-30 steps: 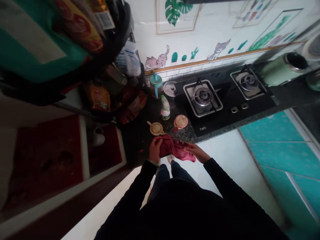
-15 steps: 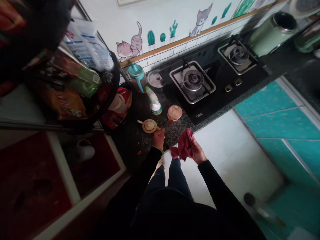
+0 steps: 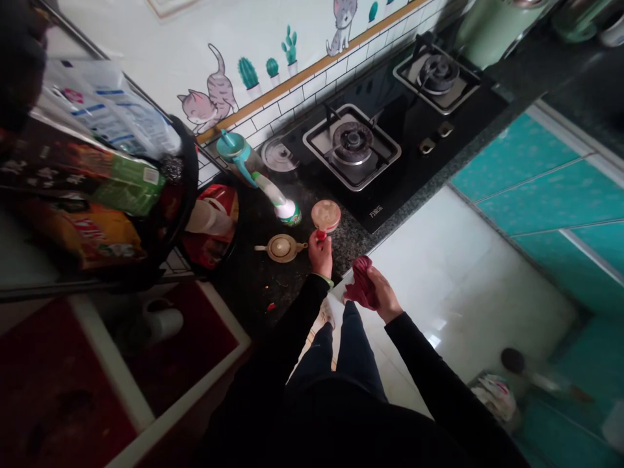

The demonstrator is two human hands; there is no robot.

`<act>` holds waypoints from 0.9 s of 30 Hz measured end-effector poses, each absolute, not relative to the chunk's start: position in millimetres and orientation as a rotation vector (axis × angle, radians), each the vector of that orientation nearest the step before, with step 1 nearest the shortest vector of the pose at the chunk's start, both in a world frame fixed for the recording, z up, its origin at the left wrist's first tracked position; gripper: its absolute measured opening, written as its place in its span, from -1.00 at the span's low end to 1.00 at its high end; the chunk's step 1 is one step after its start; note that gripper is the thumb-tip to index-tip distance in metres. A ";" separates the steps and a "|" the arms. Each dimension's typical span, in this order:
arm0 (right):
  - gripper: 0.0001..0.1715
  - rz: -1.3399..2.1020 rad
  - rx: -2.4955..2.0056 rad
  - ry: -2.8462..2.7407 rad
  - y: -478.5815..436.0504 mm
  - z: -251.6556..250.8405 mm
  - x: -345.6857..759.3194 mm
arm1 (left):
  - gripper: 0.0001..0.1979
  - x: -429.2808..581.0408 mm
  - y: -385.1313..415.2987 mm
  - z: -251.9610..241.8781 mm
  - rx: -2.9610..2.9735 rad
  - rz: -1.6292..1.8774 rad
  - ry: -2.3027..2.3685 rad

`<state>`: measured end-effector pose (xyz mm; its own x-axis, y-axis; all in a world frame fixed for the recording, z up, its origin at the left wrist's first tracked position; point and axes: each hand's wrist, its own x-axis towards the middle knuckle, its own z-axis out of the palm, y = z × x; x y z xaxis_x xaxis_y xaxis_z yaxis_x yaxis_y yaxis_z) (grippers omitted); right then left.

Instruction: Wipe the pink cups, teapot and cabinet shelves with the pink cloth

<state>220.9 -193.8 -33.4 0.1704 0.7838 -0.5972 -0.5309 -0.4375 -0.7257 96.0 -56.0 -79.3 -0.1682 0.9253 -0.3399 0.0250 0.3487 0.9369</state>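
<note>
My left hand (image 3: 320,255) is closed on the red handle of a round pink-rimmed container (image 3: 326,214), which stands on the dark counter. Gripped in my right hand (image 3: 385,296) is a crumpled dark red cloth (image 3: 361,283), held off the counter's front edge. A beige round lidded pot (image 3: 282,247) with a handle sits left of my left hand. Behind it stands a white and green spray bottle (image 3: 283,203). Small red scraps lie on the counter nearer to me.
A black gas stove (image 3: 385,195) extends to the right. At the back are a teal-lidded jug (image 3: 236,153) and a clear lid (image 3: 279,156). A rack (image 3: 191,153) of food packets rises at the left, above an open red-bottomed drawer (image 3: 219,312).
My left hand has left the beige pot's side and moved right to the pink-rimmed container's handle. The view has shifted; my right hand still holds the cloth.
</note>
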 end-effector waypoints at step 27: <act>-0.64 0.520 -2.027 -2.108 -60.1 17.6 201.4 | -0.38 54.8 -89.2 -71.9 1.251 0.797 1.520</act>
